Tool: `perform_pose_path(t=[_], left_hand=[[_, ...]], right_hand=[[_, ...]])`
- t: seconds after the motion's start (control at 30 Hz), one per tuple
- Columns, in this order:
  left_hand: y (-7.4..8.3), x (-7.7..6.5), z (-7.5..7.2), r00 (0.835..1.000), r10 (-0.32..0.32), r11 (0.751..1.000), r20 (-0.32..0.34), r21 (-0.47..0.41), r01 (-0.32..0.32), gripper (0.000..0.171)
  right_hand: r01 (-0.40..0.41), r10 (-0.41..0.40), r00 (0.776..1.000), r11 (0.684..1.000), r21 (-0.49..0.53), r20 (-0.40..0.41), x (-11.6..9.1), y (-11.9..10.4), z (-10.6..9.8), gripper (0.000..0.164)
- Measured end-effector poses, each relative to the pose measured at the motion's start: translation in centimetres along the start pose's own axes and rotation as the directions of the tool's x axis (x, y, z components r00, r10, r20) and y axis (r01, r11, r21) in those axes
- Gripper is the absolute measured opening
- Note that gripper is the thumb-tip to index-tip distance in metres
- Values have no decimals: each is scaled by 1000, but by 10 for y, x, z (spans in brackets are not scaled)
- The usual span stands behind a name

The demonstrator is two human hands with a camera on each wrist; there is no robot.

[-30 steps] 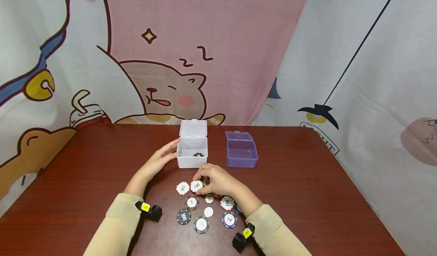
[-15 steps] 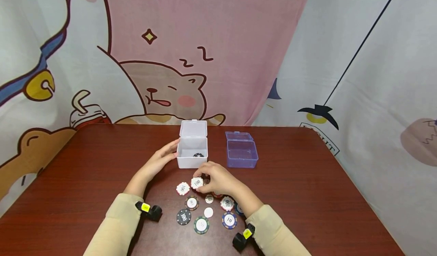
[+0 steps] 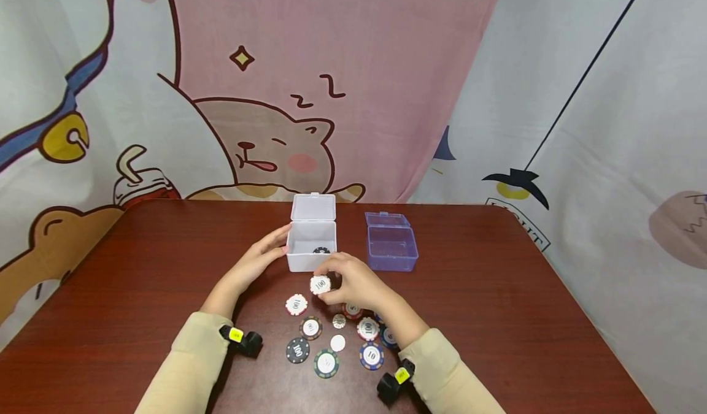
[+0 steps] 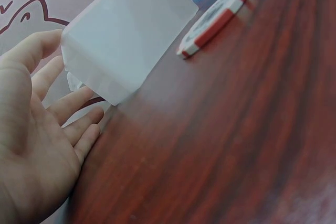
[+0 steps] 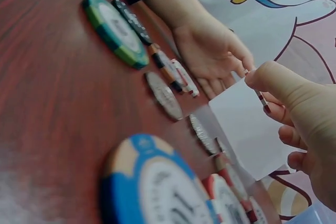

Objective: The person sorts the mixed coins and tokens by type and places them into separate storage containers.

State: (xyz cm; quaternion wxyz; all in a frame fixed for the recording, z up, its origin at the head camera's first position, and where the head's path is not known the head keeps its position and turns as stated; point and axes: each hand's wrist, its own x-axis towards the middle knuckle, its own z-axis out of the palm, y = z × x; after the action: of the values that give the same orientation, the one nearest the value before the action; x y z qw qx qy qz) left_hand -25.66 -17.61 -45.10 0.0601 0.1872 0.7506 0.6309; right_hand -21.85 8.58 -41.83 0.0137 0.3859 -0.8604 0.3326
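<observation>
My right hand [image 3: 356, 282] pinches a white-and-red poker chip [image 3: 320, 284] marked 100 between thumb and fingertips, raised off the table just before the white box [image 3: 309, 263]. In the right wrist view that chip [image 5: 262, 100] appears edge-on. The white box stands with its lid up, and a black chip [image 3: 321, 250] lies inside. My left hand [image 3: 256, 264] touches the box's left side with relaxed fingers; in the left wrist view a digit rests at the box's corner. Another white-and-red 100 chip [image 3: 296, 305] lies on the table nearby.
To the right stands a clear purple box [image 3: 392, 263], lid open. Several chips lie in front of the hands, including a green one [image 3: 326, 363], a black one [image 3: 297, 350] and a blue one [image 3: 372, 356]. Among them are a silver coin [image 3: 337, 343] and a patterned coin [image 3: 339, 321].
My right hand has lifted the white-and-red chip from beside its twin and moved it away from me toward the white box. My left hand stays at the box.
</observation>
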Motion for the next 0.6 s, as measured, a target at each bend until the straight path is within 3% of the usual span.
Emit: perform_pose_path(t=[0.17,0.4,0.6], left_hand=[[7,-1,2,1000,-8,1000,7,-13,8,55],[33,-10,6,1000,-16,1000,13,16,16,54],[35,-11,6,1000,-16,1000,16,5,16,55]], right_hand=[[-3,3,999,1000,18,-41,3,-1,-8,32],[17,-15,993,1000,15,-120,12,-1,-18,33],[14,-16,985,1000,-12,-175,23,-1,-28,35]])
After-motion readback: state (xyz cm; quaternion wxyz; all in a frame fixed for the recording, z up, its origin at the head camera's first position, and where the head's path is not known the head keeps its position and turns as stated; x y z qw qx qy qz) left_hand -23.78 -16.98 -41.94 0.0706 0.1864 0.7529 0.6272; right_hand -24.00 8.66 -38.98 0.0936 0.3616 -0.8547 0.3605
